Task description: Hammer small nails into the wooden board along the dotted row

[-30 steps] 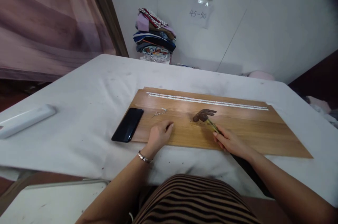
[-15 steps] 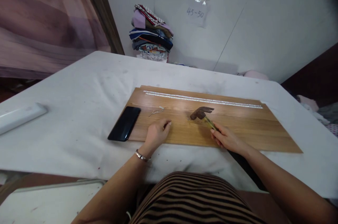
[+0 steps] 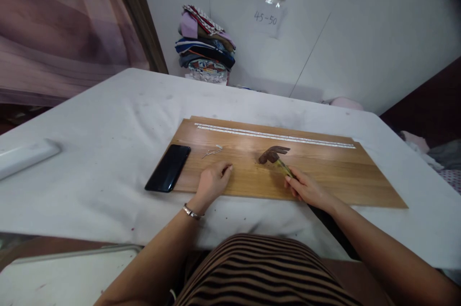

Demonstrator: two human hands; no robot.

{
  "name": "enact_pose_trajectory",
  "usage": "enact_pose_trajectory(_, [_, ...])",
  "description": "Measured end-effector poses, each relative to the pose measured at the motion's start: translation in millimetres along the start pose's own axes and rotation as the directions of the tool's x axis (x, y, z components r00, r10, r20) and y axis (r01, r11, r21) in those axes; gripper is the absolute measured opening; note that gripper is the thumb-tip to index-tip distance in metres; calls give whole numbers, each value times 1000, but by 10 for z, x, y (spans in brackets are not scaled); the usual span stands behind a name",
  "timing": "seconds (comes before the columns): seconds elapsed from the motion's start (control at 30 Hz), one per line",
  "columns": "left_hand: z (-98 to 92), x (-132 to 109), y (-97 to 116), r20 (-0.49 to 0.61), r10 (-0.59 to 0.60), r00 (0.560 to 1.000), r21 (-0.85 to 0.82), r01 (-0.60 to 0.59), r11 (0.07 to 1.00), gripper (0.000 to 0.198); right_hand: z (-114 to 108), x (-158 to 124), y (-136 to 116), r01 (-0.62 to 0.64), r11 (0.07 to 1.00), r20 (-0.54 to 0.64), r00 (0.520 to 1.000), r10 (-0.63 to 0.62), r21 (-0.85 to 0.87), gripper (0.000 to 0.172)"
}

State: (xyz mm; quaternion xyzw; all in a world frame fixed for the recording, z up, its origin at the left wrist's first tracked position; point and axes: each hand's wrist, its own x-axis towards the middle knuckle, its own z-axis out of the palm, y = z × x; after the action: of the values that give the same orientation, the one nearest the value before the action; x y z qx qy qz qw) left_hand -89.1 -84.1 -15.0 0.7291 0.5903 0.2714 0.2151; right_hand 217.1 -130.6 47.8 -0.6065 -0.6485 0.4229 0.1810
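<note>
A claw hammer (image 3: 271,155) with a rusty head and a yellowish handle is held in my right hand (image 3: 302,185). Its head is down at the wooden board (image 3: 334,176), near a few small dark marks; exact contact is unclear. My left hand (image 3: 213,179) rests on the board's near edge with its fingers curled in, and nothing shows between them. Several loose nails (image 3: 212,152) lie on the board just beyond my left hand. Two pale strips with markings (image 3: 273,136) run along the board's far side.
A black phone (image 3: 167,168) lies across the board's left edge. The white-covered table (image 3: 108,152) carries a white long object (image 3: 27,158) at far left. Folded clothes (image 3: 206,45) are stacked behind the table, and paper signs (image 3: 266,18) hang on the wall.
The whole view has shifted slightly to the left. Both hands and the hammer keep nearly the same places over the board.
</note>
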Motion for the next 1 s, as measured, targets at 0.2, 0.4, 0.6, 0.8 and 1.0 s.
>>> enact_pose_trajectory(0.2, [6,-1,-4,-4,7,1000,-11,-7,1000,25,7,3,-50,9,1000,8,1000,-9,-13,26])
enact_pose_trajectory(0.4, [-2,-3,4,4,0,1000,-1,0,1000,25,-5,3,-38,1,1000,18,1000,-1,-13,26])
enact_pose_trajectory(0.6, [7,-5,-14,3,0,1000,-7,0,1000,26,-8,-11,-43,-3,1000,-29,1000,3,-5,24])
enact_pose_trajectory(0.8, [24,-4,-18,-8,11,1000,-18,-11,1000,26,11,3,-1,63,997,-37,997,-64,-44,22])
enact_pose_trajectory(1.0, [-5,-24,43,1,-2,1000,-26,2,1000,22,18,16,70,33,997,-31,999,-35,-67,23])
